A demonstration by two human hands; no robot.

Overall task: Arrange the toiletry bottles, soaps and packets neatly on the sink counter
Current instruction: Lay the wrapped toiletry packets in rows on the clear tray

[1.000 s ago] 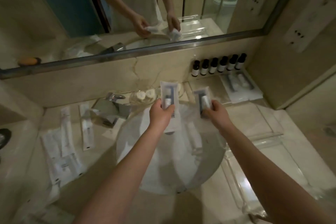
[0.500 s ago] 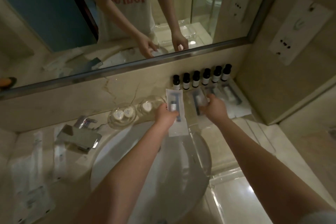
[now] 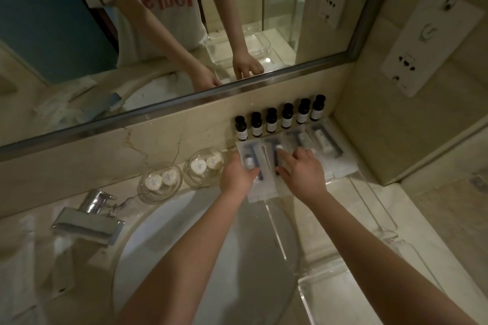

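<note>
Several dark toiletry bottles point(image 3: 272, 120) stand in a row against the back wall under the mirror. In front of them lie clear packets side by side. My left hand point(image 3: 237, 175) grips the leftmost packet point(image 3: 249, 155), which holds a small tube. My right hand point(image 3: 303, 169) presses its fingers on the second packet point(image 3: 273, 152) beside it. Two more packets point(image 3: 323, 140) lie further right. Two glass dishes point(image 3: 161, 182) with round white soaps point(image 3: 206, 163) sit to the left of my hands.
The white basin point(image 3: 184, 258) lies below my arms, with a chrome tap point(image 3: 89, 221) on its left. A clear acrylic tray point(image 3: 343, 295) sits at the lower right. More packets point(image 3: 23, 258) lie blurred on the left counter. A wall corner closes the right side.
Both hands moved forward and down, bringing the two packets from above the basin onto the counter in front of the bottles. The view has shifted right.
</note>
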